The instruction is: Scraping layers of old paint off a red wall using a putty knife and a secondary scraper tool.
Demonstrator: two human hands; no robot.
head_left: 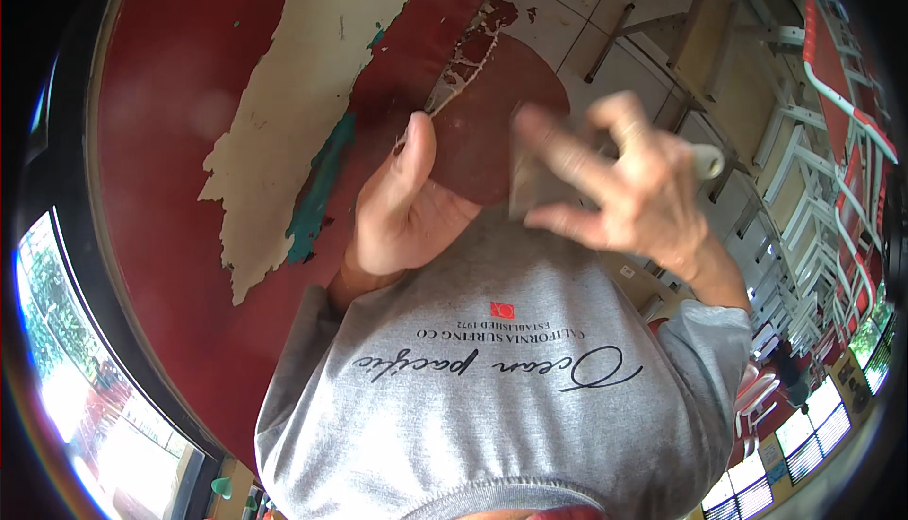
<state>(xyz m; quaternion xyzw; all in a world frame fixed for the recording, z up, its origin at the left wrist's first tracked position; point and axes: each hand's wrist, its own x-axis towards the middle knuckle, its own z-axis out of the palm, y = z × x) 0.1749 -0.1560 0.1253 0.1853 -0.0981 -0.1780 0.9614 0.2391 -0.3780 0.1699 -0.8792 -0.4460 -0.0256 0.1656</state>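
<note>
A flat, round, brownish-red disc (pixel 497 128) lies in front of my chest. My left hand (pixel 402 203) supports it at its near left edge, thumb raised along the rim and fingers running underneath. My right hand (pixel 629 180), blurred by motion, holds a scraper with a wide, flat blade (pixel 530 182) and a pale handle (pixel 707 162) whose end sticks out past the knuckles. The blade's edge is close to the disc's right side; whether they touch I cannot tell. Ragged, pale strips (pixel 465 71) show along the disc's far left edge.
On the left, a red surface (pixel 170 142) has a large peeled cream patch (pixel 303 76) with a teal streak (pixel 322 189). Flakes are scattered on the tiled floor (pixel 577 0) beyond. At right stand white-framed furniture pieces (pixel 804 170), some with red parts. Windows show at the lower left.
</note>
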